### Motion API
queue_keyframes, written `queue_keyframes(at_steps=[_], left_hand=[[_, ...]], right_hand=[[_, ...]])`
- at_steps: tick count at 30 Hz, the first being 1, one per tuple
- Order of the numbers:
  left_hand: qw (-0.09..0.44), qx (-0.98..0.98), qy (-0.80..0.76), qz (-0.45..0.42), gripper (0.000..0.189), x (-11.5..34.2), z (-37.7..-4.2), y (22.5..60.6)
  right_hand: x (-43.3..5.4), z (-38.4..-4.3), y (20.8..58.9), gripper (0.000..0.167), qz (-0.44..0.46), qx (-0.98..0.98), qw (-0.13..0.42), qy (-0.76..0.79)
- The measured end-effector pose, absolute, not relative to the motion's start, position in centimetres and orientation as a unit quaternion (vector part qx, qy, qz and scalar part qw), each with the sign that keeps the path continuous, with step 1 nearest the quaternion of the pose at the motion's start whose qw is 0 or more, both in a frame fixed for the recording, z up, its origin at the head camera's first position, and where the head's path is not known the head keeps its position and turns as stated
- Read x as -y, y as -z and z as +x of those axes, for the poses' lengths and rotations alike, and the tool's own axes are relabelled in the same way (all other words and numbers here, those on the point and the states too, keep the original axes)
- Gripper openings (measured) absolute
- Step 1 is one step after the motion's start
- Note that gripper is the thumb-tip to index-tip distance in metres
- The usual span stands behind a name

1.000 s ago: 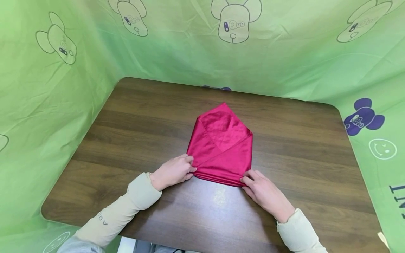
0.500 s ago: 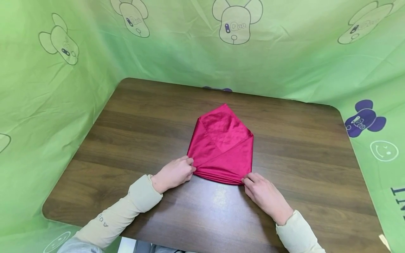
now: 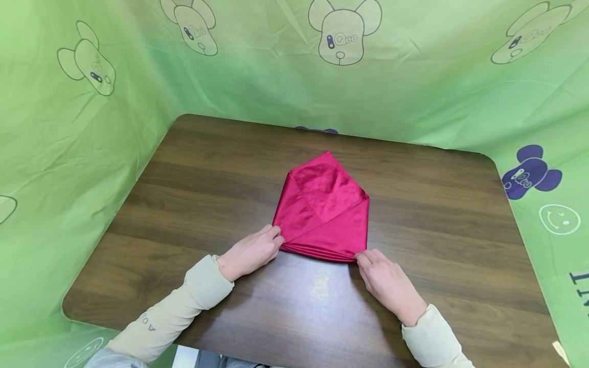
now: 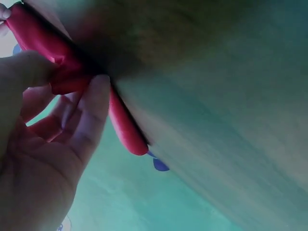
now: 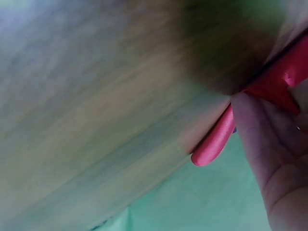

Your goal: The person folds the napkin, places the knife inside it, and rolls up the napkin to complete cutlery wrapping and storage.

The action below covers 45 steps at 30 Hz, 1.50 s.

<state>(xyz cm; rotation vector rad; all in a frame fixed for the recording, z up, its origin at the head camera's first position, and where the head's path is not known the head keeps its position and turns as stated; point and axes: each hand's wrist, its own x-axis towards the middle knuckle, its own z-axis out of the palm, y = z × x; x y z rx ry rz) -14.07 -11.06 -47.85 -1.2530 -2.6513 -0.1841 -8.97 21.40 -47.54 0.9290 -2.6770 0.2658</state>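
A shiny crimson satin cloth (image 3: 324, 214) lies folded on the wooden table, its far end a point and its near edge gathered in several thin layers. At the near left corner my left hand (image 3: 253, 249) pinches the layers; the left wrist view shows thumb and fingers around the cloth's edge (image 4: 45, 38). My right hand (image 3: 388, 281) pinches the near right corner. In the right wrist view its fingers (image 5: 255, 130) are against the red fold, with the thumb mostly cut off by the frame.
The brown wood-grain table (image 3: 193, 194) has rounded corners. Green printed fabric (image 3: 257, 66) hangs behind it and on both sides. A small pale piece (image 3: 560, 352) shows at the table's right edge.
Both hands have shifted slightly away from the body along with the near edge of the cloth, which has moved up a little. The pointed far end stays in place.
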Motion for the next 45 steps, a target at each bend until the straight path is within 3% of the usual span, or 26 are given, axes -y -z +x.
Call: queue_keyframes(at_steps=[4,11,20,35,45], left_hand=[[0.089,0.904,0.048,-0.416,0.011,11.3,-14.1,48.0],[0.051,0.92,0.025,-0.389,0.01,11.5,-14.2,47.7],[0.017,0.93,0.05,-0.364,0.01,11.5,-14.6,47.5],[0.01,0.929,0.068,-0.363,0.013,11.7,-15.4,46.9],[-0.06,0.924,0.111,-0.36,0.029,11.7,-16.5,46.4]], right_hand=[[-21.5,-9.1,47.5,0.019,0.307,0.936,0.14,-0.104],[-21.4,-9.2,47.2,0.01,0.254,0.949,0.124,-0.14],[-21.5,-9.6,47.5,0.008,0.243,0.948,0.147,-0.144],[-21.1,-9.5,46.7,0.006,0.178,0.973,0.086,-0.118],[-21.0,-10.0,46.6,0.013,0.155,0.979,0.056,-0.12]])
